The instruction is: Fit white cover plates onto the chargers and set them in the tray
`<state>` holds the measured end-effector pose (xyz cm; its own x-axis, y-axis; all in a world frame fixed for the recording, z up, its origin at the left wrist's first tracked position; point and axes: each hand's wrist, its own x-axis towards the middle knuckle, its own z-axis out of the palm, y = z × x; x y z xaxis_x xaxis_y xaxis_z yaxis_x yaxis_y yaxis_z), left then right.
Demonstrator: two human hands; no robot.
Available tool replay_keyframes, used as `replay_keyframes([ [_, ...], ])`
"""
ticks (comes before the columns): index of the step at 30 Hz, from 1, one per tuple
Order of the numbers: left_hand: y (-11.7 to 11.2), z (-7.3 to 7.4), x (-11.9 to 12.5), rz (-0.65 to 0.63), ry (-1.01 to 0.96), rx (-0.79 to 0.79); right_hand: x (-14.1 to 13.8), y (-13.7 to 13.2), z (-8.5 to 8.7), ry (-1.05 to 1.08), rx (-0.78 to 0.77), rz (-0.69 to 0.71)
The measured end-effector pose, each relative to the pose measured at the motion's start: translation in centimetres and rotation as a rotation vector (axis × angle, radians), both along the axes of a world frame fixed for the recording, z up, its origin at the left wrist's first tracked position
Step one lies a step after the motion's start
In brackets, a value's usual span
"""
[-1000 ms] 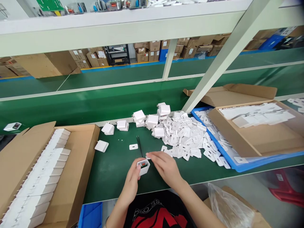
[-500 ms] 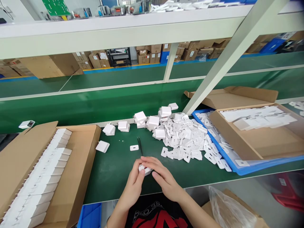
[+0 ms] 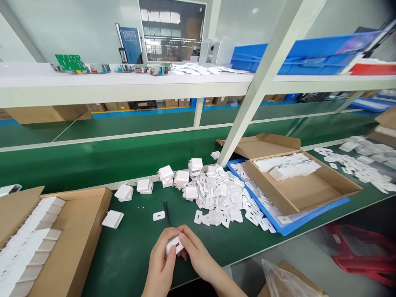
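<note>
While unlabelled, white charger (image 3: 173,244) between hands (image 3: 179,264).

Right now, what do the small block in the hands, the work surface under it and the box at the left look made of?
The white block, held between the left hand and right hand, looks like smooth moulded plastic with a slot in its face. The work surface looks like matte green rubbery matting, though that is uncertain. The box is plain brown cardboard with folded flaps.

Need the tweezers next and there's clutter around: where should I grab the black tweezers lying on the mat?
Grip the black tweezers mid-shaft, from straight above. They lie flat, nearly pointing away from you, with a small white cover plate close on their left; the mat on their right is barer.
</note>
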<state>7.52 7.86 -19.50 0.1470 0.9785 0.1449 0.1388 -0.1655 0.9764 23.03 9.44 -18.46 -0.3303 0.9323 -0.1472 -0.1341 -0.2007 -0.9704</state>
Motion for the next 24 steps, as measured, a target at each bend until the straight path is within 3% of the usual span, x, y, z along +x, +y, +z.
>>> replay_keyframes([
  [3, -0.1, 0.4, 0.2, -0.037, 0.007, -0.024, 0.3, -0.1, 0.5, 0.016, 0.055, 0.017],
  [6, -0.2, 1.2, 0.3, -0.015, 0.077, -0.071, 0.6, -0.2, 0.6, -0.005, 0.172, -0.075],
  [9, -0.1, 1.5, 0.2, -0.078, 0.145, -0.071, 1.0, -0.3, 0.4, -0.027, 0.289, -0.149],
  [14, -0.2, 0.5, -0.2, -0.116, 0.155, -0.091, 1.5, -0.5, 0.4, -0.066, 0.32, -0.14],
  [19, -0.5, -0.2, -0.2, -0.042, 0.146, -0.138, 1.1, -0.7, 1.1, -0.105, 0.29, -0.13],
  [24, -1.0, -1.0, 0.0, 0.008, 0.072, -0.166, 0.8, -0.6, 0.3, -0.119, 0.35, -0.163],
])
